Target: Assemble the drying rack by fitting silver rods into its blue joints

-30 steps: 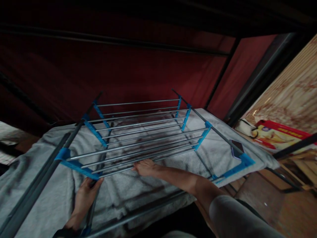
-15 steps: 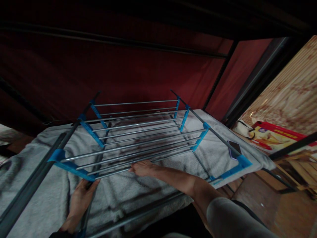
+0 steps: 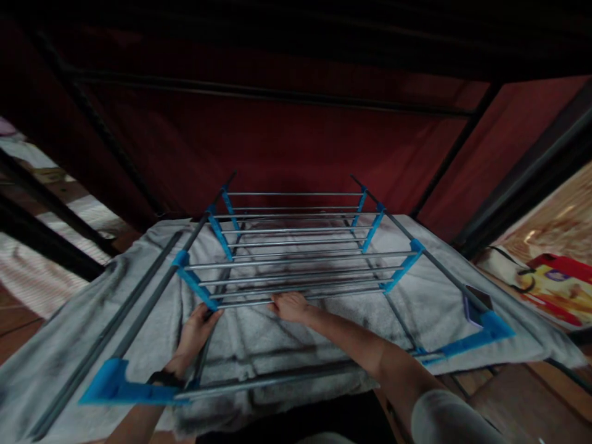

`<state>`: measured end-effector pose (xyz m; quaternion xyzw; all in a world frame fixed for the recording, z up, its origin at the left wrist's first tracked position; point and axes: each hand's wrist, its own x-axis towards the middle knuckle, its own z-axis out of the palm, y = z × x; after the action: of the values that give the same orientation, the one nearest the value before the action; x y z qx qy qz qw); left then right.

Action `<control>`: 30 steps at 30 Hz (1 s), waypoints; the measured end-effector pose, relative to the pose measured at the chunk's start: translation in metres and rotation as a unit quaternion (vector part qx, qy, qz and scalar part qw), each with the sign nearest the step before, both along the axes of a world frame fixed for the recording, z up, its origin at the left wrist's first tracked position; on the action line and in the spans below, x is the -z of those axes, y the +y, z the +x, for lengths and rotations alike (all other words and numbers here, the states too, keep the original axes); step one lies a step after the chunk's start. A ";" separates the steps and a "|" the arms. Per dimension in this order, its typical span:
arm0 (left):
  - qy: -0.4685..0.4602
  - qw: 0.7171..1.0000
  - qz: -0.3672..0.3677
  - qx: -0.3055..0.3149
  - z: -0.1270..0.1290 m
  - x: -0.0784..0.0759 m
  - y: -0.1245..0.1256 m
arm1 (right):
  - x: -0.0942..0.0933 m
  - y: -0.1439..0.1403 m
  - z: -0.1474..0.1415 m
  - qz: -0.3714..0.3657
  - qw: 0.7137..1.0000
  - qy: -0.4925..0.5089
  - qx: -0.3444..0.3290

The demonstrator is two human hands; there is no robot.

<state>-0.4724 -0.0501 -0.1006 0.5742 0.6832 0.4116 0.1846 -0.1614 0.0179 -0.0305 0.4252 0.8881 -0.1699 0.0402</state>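
We note a dark red fabric wall [image 3: 287,135] behind, black metal bars [image 3: 41,209] at left, a red and yellow printed package [image 3: 562,290] at right, and a small dark phone-like slab [image 3: 476,303] nearby.

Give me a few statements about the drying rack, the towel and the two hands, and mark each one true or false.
1. A grey towel lies spread under the drying rack. True.
2. The right hand rests at the nearest metal rod. True.
3. The rack's plastic brackets are red. False: they are blue.
4. The left hand is raised clear of the rack. False: it is at the rack's near left corner.
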 end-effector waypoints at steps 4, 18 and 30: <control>-0.015 1.000 0.018 -0.002 0.006 0.001 -0.004 | 0.003 -0.003 0.000 0.015 1.000 -0.013 -0.013; -0.008 0.999 -0.014 0.027 0.020 -0.016 -0.024 | 0.036 -0.007 0.013 0.148 0.984 0.000 -0.096; 0.172 0.943 -0.046 -0.280 -0.058 -0.045 -0.074 | 0.108 -0.020 0.037 0.237 0.935 0.097 -0.246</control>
<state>-0.5305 -0.1236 -0.0558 0.4123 0.8562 0.3095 -0.0323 -0.1249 -0.0022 -0.1384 0.1719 0.9790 0.0202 -0.1076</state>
